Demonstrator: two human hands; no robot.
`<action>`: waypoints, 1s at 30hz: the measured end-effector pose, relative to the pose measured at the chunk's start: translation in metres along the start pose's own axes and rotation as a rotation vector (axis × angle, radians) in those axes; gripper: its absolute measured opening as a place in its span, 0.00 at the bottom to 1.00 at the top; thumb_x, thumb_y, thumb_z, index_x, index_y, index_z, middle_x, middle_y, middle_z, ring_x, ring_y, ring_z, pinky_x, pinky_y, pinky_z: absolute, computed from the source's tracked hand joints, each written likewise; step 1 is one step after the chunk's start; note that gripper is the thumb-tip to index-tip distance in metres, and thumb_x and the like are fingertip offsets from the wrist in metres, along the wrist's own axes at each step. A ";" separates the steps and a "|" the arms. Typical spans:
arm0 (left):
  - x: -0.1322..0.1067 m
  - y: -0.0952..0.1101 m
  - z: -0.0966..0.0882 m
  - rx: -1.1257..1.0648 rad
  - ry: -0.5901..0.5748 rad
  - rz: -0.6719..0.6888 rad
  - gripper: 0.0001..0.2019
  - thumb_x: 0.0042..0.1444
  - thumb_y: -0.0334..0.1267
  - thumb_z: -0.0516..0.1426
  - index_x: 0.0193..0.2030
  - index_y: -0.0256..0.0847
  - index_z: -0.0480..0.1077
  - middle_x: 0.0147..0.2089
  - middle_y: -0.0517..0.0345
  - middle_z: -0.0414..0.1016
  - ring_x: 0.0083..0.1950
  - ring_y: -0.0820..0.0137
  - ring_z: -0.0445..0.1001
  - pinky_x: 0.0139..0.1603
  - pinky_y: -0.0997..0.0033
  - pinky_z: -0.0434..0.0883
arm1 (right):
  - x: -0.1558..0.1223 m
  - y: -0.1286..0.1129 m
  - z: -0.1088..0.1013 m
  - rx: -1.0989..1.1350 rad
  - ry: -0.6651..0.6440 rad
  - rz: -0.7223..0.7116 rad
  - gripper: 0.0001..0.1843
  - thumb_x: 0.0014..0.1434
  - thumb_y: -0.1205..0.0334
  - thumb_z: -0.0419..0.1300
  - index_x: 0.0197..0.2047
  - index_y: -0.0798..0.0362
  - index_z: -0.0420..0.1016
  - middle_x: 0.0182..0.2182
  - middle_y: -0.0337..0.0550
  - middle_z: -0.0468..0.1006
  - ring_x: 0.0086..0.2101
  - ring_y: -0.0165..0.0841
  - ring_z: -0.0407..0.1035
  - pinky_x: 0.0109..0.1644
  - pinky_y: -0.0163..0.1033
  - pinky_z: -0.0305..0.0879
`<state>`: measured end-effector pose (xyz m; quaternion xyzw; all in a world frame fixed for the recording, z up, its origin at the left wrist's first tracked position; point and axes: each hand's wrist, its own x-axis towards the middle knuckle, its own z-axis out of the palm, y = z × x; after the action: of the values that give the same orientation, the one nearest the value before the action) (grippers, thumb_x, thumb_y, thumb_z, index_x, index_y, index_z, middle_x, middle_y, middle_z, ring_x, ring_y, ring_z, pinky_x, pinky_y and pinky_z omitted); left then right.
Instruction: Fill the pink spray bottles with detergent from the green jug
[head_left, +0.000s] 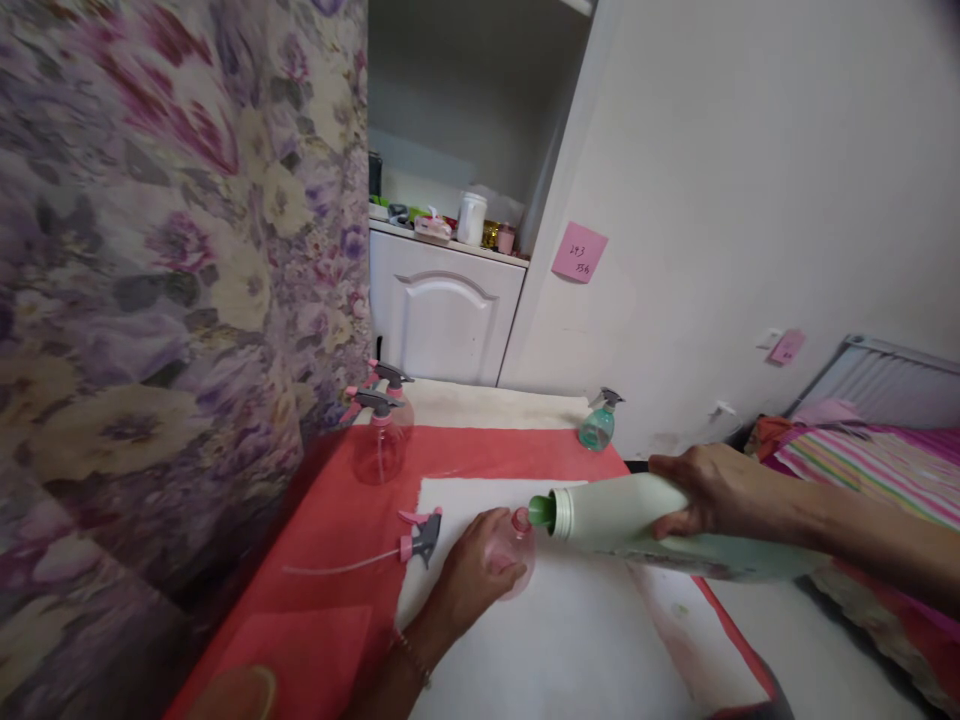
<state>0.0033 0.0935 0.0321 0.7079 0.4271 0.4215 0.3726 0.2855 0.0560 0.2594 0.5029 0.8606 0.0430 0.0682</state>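
Note:
My left hand [471, 575] is wrapped round a small pink spray bottle [516, 548] with its top off, standing on a white cloth [570, 640]. My right hand [712, 490] grips a large pale green bottle [645, 528], tipped on its side. Its green spout [540, 511] sits at the pink bottle's open neck. The removed pink and grey spray head [421, 535], with its long thin tube, lies on the cloth's left edge beside my left hand.
Two pink spray bottles [381, 440] stand at the far left of the red table cover [330, 520], and a teal one [598, 424] at the far edge. A flowered curtain [165, 260] hangs at left. A white cupboard [442, 310] stands behind; a striped bed [870, 460] lies right.

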 end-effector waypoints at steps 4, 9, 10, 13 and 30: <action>0.000 0.003 0.000 0.005 -0.002 -0.019 0.30 0.44 0.29 0.60 0.57 0.44 0.65 0.60 0.49 0.71 0.62 0.59 0.69 0.65 0.56 0.63 | 0.000 0.001 0.001 -0.016 0.003 0.004 0.30 0.55 0.30 0.54 0.32 0.52 0.69 0.18 0.39 0.71 0.18 0.30 0.63 0.23 0.35 0.45; 0.000 0.005 -0.001 -0.010 -0.004 -0.017 0.29 0.44 0.29 0.61 0.56 0.45 0.66 0.60 0.50 0.71 0.62 0.59 0.69 0.65 0.56 0.64 | 0.000 0.001 0.001 -0.037 0.009 -0.009 0.30 0.55 0.30 0.53 0.31 0.52 0.68 0.17 0.37 0.69 0.17 0.29 0.61 0.23 0.35 0.45; 0.000 0.005 -0.001 -0.016 -0.002 -0.021 0.29 0.44 0.29 0.61 0.56 0.46 0.66 0.60 0.50 0.71 0.62 0.59 0.69 0.65 0.56 0.64 | 0.000 0.000 0.000 -0.034 0.010 -0.012 0.30 0.56 0.30 0.53 0.31 0.52 0.68 0.17 0.37 0.69 0.17 0.29 0.61 0.23 0.36 0.45; 0.000 0.004 -0.001 -0.013 0.006 -0.028 0.30 0.44 0.30 0.62 0.57 0.45 0.66 0.60 0.50 0.71 0.62 0.58 0.69 0.65 0.56 0.64 | 0.000 -0.003 -0.003 -0.023 0.008 -0.012 0.30 0.56 0.31 0.53 0.31 0.52 0.68 0.17 0.37 0.69 0.17 0.29 0.61 0.23 0.36 0.45; 0.000 0.000 0.001 -0.020 0.006 -0.003 0.29 0.45 0.30 0.61 0.56 0.46 0.66 0.58 0.51 0.72 0.60 0.60 0.70 0.64 0.58 0.65 | 0.002 0.000 -0.002 -0.058 -0.002 -0.017 0.31 0.55 0.29 0.53 0.31 0.52 0.68 0.19 0.41 0.73 0.19 0.32 0.65 0.24 0.36 0.45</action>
<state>0.0040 0.0937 0.0315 0.7021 0.4251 0.4274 0.3790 0.2838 0.0577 0.2613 0.4936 0.8630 0.0672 0.0839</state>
